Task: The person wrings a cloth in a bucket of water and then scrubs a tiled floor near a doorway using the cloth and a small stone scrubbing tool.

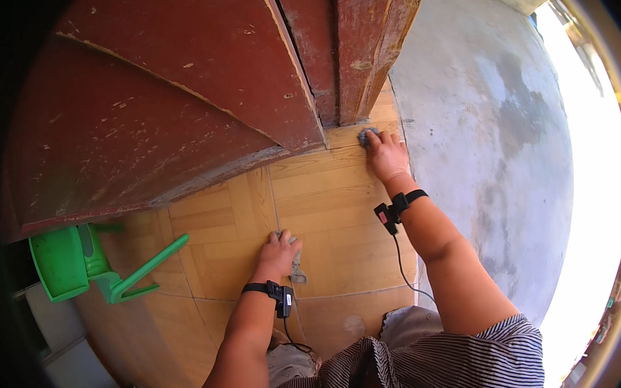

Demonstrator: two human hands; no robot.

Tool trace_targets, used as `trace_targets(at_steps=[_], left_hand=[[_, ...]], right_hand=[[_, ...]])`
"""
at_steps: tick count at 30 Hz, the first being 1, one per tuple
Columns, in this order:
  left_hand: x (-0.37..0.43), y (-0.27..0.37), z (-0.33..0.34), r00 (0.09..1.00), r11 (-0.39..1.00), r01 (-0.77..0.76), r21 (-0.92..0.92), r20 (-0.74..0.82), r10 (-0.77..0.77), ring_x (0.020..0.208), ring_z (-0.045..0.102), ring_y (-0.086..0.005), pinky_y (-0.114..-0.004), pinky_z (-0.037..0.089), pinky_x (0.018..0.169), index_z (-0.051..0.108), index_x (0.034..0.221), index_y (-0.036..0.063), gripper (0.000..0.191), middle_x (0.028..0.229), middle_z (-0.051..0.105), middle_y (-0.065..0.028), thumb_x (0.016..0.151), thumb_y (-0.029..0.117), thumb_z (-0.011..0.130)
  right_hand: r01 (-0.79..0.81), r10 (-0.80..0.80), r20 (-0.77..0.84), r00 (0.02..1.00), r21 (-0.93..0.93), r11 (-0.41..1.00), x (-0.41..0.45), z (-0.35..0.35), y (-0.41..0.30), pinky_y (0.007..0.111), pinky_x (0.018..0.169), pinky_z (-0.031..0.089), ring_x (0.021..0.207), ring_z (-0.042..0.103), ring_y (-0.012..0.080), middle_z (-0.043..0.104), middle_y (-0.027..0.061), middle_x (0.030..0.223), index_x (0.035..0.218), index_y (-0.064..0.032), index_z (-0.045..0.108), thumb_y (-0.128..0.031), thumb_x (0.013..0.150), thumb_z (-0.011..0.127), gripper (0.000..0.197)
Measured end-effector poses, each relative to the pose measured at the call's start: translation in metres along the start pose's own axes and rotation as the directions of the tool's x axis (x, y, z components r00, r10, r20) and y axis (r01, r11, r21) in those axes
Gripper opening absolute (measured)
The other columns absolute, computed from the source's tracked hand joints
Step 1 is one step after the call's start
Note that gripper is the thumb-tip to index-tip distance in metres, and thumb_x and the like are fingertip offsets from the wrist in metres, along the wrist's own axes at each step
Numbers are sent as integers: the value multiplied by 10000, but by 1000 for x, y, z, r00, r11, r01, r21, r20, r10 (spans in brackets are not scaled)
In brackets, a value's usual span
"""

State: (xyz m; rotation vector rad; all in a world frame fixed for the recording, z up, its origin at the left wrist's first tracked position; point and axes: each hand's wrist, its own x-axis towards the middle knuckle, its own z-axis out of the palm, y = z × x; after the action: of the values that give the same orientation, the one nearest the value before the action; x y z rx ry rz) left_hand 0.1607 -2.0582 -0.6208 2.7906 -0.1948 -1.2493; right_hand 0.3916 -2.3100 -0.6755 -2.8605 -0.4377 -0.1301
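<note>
My right hand (389,153) presses a bunched grey scouring pad or cloth (366,138) onto the wood-patterned floor tiles (321,189), close to the foot of a worn red door frame (363,67). Nearer to me, my left hand (282,252) lies on a grey cloth (297,270) on the same tiles, its fingers curled over the cloth's upper part. Much of each piece is hidden under the fingers. Both wrists carry black straps with small cabled devices.
A chipped red wooden door (165,101) spans the upper left. Below it, a green plastic object with bars (61,267) stands on the floor. Grey concrete (486,149) borders the tiles on the right. My knees are on the floor side close below my arms.
</note>
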Motion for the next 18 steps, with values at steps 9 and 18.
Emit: trace_targets(at_steps=[9,18], left_hand=[[5,-9,6,996,996,-82,-46,-29,81,1125,477,-409,-423,514,845,555,1112,208,483,1299,420,-122,677,49,692],[-8,-17,-60,949,-202,-100,-974,-155,276,1226,432,-213,-364,438,967,298,1392,120,706,1330,406,-102,818,215,699]], right_hand=[[84,-189,233,954,397,914,-105,-47,-41,407,793,488,951,582,304,604,82,987,1120,-191,623,-287,796,663,341],[176,-203,-84,976,852,493,-153,-87,-160,469,932,431,1136,494,353,542,143,1206,1343,-115,458,-335,720,759,726]])
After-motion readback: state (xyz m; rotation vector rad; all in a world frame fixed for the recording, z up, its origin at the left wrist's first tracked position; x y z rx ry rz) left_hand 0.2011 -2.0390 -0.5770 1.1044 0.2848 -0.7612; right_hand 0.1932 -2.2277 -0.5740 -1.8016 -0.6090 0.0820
